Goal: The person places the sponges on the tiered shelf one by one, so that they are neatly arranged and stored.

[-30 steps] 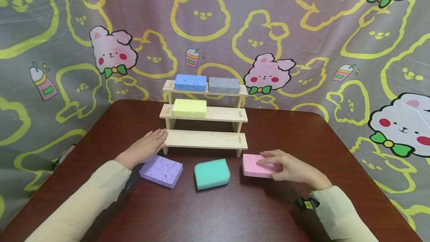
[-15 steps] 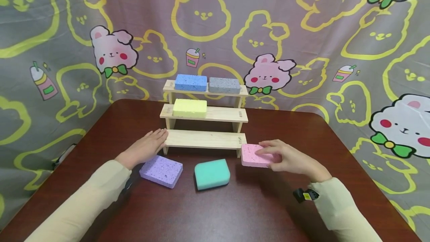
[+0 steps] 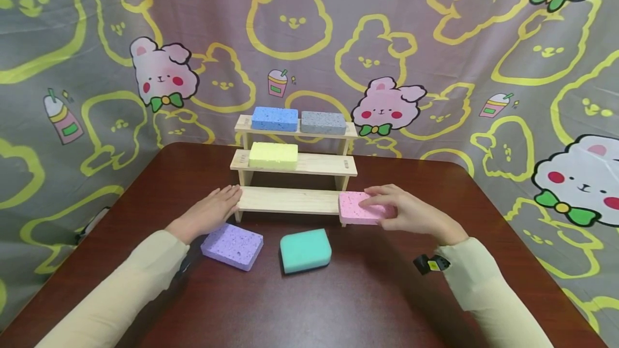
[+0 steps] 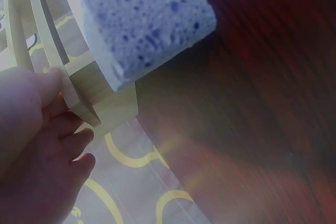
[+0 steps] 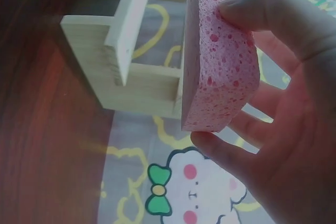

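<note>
My right hand (image 3: 411,214) pinches a pink sponge (image 3: 355,208) between thumb and fingers. The sponge is held off the table, in front of the right end of the lowest step on a three-step wooden display stand (image 3: 290,200). In the right wrist view the pink sponge (image 5: 223,61) is tilted beside the stand (image 5: 84,61). My left hand (image 3: 205,214) holds the left end of that lowest step; in the left wrist view its thumb and fingers lie on either side of the plank (image 4: 79,100). A purple sponge (image 3: 233,246) lies close to that hand.
A teal sponge (image 3: 306,251) with a dark underside lies on the brown table (image 3: 309,310). The top step bears a blue sponge (image 3: 274,118) and a grey sponge (image 3: 323,122). On the middle step sits a yellow sponge (image 3: 273,155). A patterned curtain (image 3: 309,31) hangs behind.
My right hand has lifted the pink sponge from the table and carried it up and slightly left toward the lowest step. The left hand has stayed in place.
</note>
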`<state>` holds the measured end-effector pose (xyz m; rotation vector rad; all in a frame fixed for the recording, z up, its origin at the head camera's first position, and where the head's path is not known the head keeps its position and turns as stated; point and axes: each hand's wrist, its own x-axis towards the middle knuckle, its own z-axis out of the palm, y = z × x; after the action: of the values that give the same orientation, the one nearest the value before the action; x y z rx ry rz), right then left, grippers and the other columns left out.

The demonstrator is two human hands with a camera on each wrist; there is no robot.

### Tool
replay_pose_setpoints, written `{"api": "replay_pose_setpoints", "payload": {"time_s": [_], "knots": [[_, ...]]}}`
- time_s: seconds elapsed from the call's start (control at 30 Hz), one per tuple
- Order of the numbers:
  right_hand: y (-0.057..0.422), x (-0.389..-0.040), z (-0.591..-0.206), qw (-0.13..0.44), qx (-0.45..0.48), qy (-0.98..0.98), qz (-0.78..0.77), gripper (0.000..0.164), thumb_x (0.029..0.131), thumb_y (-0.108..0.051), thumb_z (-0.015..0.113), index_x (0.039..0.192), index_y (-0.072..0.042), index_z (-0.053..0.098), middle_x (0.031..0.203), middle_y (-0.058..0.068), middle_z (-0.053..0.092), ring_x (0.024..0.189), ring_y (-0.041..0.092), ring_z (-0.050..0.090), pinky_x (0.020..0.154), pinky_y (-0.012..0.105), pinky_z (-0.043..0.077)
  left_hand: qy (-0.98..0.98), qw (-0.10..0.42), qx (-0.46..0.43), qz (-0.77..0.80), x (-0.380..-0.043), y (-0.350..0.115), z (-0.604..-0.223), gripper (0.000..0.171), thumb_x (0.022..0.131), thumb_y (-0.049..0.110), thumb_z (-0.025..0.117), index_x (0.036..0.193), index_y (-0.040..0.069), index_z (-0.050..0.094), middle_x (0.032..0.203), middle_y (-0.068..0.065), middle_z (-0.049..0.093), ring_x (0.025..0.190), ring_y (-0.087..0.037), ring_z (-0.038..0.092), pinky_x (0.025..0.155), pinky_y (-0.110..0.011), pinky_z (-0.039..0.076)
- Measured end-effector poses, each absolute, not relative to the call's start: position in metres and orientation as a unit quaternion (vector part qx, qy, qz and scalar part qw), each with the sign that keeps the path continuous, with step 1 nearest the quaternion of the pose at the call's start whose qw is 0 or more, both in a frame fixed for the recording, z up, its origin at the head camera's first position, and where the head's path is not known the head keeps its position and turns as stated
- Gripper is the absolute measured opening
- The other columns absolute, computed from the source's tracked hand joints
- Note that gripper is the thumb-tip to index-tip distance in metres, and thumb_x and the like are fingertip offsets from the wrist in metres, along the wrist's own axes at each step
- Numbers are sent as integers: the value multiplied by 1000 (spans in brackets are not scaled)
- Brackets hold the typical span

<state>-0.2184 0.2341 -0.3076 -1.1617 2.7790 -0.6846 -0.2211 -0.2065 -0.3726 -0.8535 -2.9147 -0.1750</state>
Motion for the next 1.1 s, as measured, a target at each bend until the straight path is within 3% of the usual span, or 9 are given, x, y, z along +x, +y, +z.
{"api": "replay_pose_setpoints", "payload": {"time_s": [0.6, 1.1], "knots": [[207, -247, -281, -5, -412, 883, -225, 45, 77, -6, 68, 121, -16, 62, 136, 10, 43, 123, 26, 34, 94, 47, 39, -957, 49, -280, -59, -220, -206, -371, 43, 96, 11, 46, 132, -12, 40, 136, -29, 38, 127, -41, 32, 104, -51, 24], [183, -277, -274, -18, -405, 886, -224, 43, 79, -8, 66, 122, -17, 61, 138, 11, 40, 122, 28, 33, 95, 49, 36, -957, 53, -282, -52, -222, -206, -372, 42, 96, 10, 46, 131, -12, 41, 134, -29, 39, 125, -42, 34, 104, -51, 25]]}}
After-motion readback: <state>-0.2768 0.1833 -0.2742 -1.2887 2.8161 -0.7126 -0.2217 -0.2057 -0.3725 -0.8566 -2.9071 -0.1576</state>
